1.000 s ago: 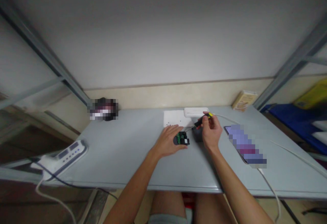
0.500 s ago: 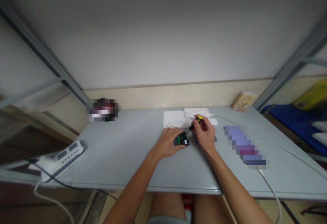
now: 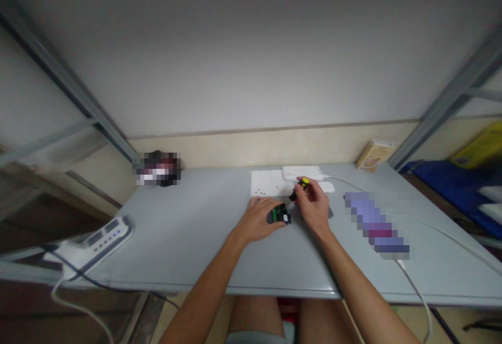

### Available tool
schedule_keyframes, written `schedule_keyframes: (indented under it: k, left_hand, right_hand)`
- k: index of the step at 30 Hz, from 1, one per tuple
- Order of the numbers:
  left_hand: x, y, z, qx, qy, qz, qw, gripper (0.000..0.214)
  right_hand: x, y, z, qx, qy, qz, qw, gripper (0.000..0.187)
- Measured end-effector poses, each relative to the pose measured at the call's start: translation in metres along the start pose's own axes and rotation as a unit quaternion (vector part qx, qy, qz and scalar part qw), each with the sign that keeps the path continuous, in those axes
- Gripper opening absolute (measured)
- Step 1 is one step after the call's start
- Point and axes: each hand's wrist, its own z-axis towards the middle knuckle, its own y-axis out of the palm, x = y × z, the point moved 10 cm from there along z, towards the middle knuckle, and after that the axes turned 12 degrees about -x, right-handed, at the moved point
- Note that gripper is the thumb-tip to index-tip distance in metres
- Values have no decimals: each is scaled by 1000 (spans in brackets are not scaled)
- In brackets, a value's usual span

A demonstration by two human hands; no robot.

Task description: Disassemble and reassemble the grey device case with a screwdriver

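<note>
My left hand (image 3: 260, 220) grips a small dark device (image 3: 283, 217) with a green circuit board showing, low over the grey table. In my right hand (image 3: 315, 205) is a screwdriver (image 3: 298, 189) with a black and yellow handle, tilted so its shaft points down at the device. The tip is too small to make out against the board. Behind my hands lies a white sheet (image 3: 263, 182) with several tiny dark screws on it. A dark flat piece (image 3: 330, 212) is partly hidden behind my right hand.
A white plugged-in box (image 3: 301, 172) stands at the table's back edge, its cable running right. A blurred-out phone-like object (image 3: 376, 225) with a cable lies at right. A small carton (image 3: 374, 156) is at back right, a power strip (image 3: 98, 244) at left.
My right hand and the screwdriver have shifted very slightly left. The left hand keeps its hold on the device in the same place.
</note>
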Motion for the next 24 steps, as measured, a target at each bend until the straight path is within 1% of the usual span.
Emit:
schedule_keyframes:
  k: [11, 18, 24]
  left_hand:
    - [0, 2, 0, -8, 0, -1, 1000, 46]
    - [-3, 2, -1, -2, 2, -7, 1000, 46]
    - [-3, 2, 0, -1, 3, -4, 1000, 47]
  right_hand:
    - [4, -3, -1, 17, -1, -1, 1000, 36]
    - [3, -3, -1, 19, -10, -2, 1000, 35]
    - [4, -2, -1, 14, -2, 6, 1000, 35]
